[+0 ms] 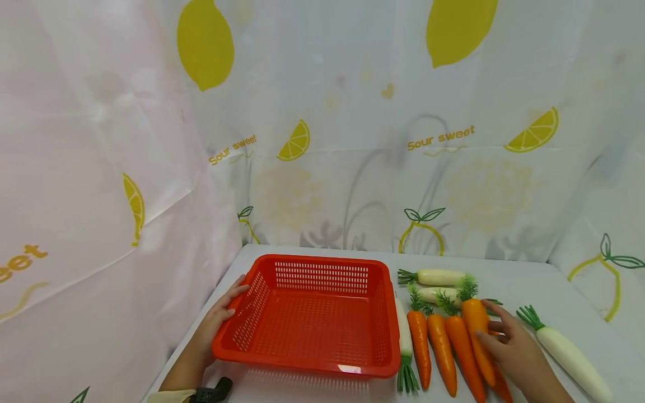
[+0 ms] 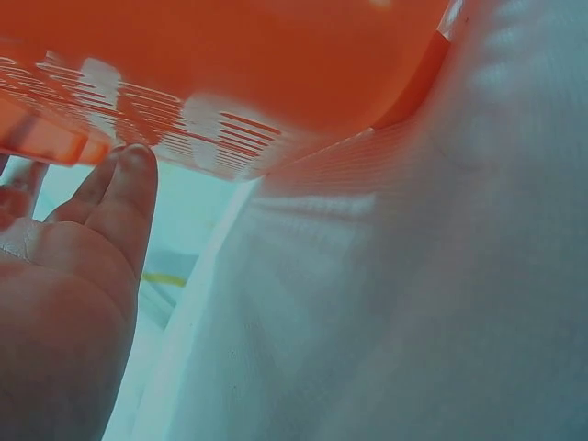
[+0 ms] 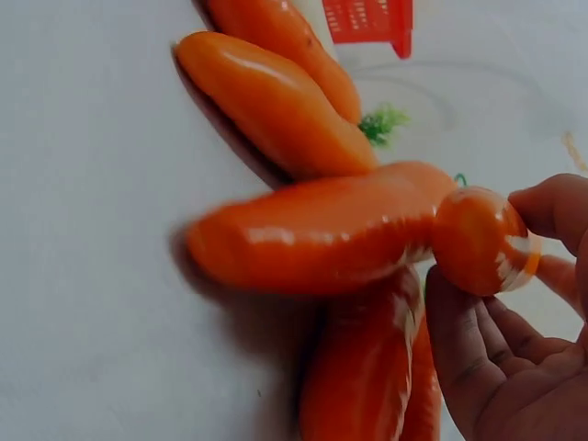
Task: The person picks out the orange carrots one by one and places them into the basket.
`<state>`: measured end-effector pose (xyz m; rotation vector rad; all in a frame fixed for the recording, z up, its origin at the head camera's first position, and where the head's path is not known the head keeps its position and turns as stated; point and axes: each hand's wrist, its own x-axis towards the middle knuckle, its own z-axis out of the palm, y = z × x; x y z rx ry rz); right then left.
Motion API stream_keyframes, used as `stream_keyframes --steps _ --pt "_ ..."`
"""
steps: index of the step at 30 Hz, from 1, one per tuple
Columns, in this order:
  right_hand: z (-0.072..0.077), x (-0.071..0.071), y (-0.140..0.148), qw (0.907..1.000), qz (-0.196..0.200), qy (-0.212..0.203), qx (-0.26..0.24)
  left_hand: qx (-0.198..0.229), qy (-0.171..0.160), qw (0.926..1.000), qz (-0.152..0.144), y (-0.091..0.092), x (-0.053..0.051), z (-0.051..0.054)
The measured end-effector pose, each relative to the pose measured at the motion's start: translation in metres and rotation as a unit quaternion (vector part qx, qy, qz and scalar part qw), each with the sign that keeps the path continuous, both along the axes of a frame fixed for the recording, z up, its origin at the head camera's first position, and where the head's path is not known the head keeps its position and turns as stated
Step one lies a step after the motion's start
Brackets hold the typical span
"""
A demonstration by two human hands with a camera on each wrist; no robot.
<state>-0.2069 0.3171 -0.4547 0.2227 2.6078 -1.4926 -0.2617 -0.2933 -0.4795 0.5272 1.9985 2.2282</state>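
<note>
"Sour sweet" [image 1: 440, 137] on lemon-print cloth [image 1: 347, 112]

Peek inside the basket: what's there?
Inside the basket, only its bottom and walls show; the bit just behind its near rim is covered.

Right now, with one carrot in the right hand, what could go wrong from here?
The carrot in the right hand sits close among the other carrots, so moving it could knock or roll them. Its leafy top is near another carrot's greens and might snag. The left hand touches the red basket; a sideways push could shove the white radish by its right side.
</note>
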Motion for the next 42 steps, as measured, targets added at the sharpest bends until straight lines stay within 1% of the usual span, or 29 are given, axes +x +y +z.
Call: stream_keyframes --steps 5,10,12,14,17,21,24,25,28,30,33,36,39,42 --pt "0.003 0.004 -0.012 0.9999 -0.008 -0.005 0.007 0.004 0.0 1.0 -0.006 0.0 -0.001 -0.001" --pt "0.006 0.009 -0.027 0.9998 -0.005 0.01 0.018 -0.014 0.005 0.9999 0.003 -0.001 0.001 0.0" --pt "0.008 0.011 -0.032 0.9997 -0.005 0.014 0.021 -0.014 0.007 0.9999 0.001 -0.001 0.002 0.001" --pt "0.009 0.013 -0.038 0.9997 -0.009 0.019 0.014 -0.013 0.014 0.9998 -0.007 -0.001 0.002 0.001" --pt "0.01 0.015 -0.046 0.9997 -0.013 0.018 -0.011 -0.006 0.027 0.9994 -0.022 -0.002 0.002 0.0" --pt "0.013 0.015 -0.054 0.9997 -0.016 0.007 -0.02 -0.005 0.028 0.9993 -0.026 -0.002 0.001 0.0" --pt "0.015 0.014 -0.059 0.9994 -0.005 0.003 -0.035 -0.004 0.029 0.9992 -0.027 -0.002 0.001 0.0" --pt "0.016 0.014 -0.061 0.9988 -0.003 0.004 -0.048 -0.001 0.031 0.9991 -0.029 -0.002 0.001 0.0" --pt "0.019 0.015 -0.066 0.9979 -0.001 0.014 -0.063 0.002 0.037 0.9988 -0.033 -0.002 0.001 0.0" --pt "0.021 0.015 -0.07 0.9977 -0.012 0.017 -0.065 0.002 0.037 0.9988 -0.034 -0.001 0.0 -0.001" --pt "0.024 0.014 -0.08 0.9974 -0.03 0.022 -0.062 -0.002 0.032 0.9992 -0.025 -0.002 0.0 -0.002" --pt "0.025 0.014 -0.093 0.9945 -0.042 0.022 -0.093 -0.007 0.023 0.9996 -0.013 -0.003 0.0 -0.002" --pt "0.028 0.015 -0.103 0.9934 -0.05 0.02 -0.102 -0.014 0.019 0.9997 -0.01 -0.004 0.0 -0.001" --pt "0.033 0.015 -0.11 0.9944 -0.058 0.023 -0.085 -0.018 0.023 0.9995 -0.016 -0.004 -0.003 0.0"
